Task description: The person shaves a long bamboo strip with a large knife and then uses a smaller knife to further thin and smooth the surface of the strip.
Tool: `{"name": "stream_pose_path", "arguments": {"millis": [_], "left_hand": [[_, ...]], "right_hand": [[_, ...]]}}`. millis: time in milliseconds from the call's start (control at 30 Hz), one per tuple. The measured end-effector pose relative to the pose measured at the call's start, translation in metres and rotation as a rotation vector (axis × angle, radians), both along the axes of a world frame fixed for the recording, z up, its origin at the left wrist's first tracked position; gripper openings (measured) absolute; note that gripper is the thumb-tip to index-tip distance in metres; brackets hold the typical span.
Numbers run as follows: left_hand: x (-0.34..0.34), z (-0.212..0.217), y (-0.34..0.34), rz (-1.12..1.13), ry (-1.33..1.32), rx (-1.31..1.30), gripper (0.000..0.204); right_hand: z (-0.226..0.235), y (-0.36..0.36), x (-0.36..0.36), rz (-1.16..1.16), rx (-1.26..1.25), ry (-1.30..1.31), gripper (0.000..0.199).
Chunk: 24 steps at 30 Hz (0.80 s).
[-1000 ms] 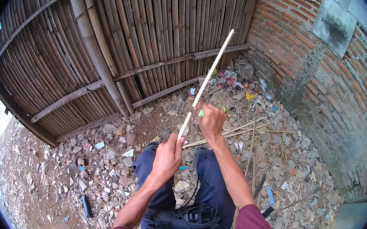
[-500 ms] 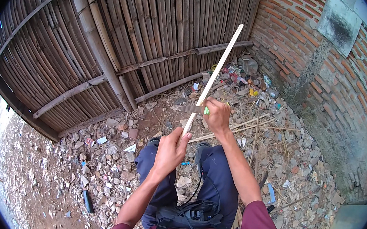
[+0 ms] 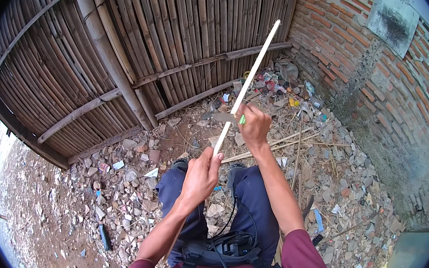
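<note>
A long pale strip of split bamboo or wood [image 3: 255,67] slants up and away in front of me. My left hand [image 3: 201,178] is closed around its near end, above my knees. My right hand [image 3: 254,126] grips a knife by its green handle [image 3: 242,119], most of which the fingers hide. The knife's blade [image 3: 220,117] points left and lies across the strip, a short way beyond my left hand. The strip's far tip stands free in front of the bamboo wall.
Thin strips [image 3: 281,143] lie on the rubble-strewn ground beyond my right knee. A slatted bamboo wall [image 3: 194,27] rises ahead, meeting a brick wall [image 3: 333,47] at the right. A dark bottle-like object [image 3: 105,237] lies at the lower left. A cable hangs between my legs.
My right hand and the knife have moved slightly farther out along the strip. My left hand keeps its hold. The whole view has shifted a little.
</note>
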State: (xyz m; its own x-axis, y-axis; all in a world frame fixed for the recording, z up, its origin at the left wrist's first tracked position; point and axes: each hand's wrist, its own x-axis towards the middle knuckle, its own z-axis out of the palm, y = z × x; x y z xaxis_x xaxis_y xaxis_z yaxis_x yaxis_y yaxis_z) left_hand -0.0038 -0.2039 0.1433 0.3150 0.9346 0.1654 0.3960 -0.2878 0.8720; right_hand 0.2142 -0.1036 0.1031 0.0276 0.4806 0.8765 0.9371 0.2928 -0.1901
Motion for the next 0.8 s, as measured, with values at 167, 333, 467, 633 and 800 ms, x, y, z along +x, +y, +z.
{"name": "stream_pose_path", "arguments": {"millis": [167, 333, 467, 633, 800], "left_hand": [[0.000, 0.003, 0.007, 0.011, -0.010, 0.000, 0.038], [-0.018, -0.006, -0.012, -0.101, -0.029, -0.085, 0.038], [-0.042, -0.030, -0.018, -0.071, -0.064, -0.148, 0.039], [-0.043, -0.038, -0.005, -0.246, -0.291, -0.401, 0.033], [-0.027, -0.025, 0.001, -0.270, -0.375, -0.458, 0.031]], "right_hand": [[-0.003, 0.010, -0.001, -0.071, -0.073, 0.080, 0.010], [0.003, 0.037, 0.100, -0.545, -0.353, 0.487, 0.012], [0.012, 0.023, 0.112, -0.454, -0.129, 0.297, 0.016], [0.005, -0.006, 0.078, -0.209, -0.267, 0.417, 0.017], [-0.008, -0.031, 0.005, 0.026, -0.163, 0.222, 0.014]]}}
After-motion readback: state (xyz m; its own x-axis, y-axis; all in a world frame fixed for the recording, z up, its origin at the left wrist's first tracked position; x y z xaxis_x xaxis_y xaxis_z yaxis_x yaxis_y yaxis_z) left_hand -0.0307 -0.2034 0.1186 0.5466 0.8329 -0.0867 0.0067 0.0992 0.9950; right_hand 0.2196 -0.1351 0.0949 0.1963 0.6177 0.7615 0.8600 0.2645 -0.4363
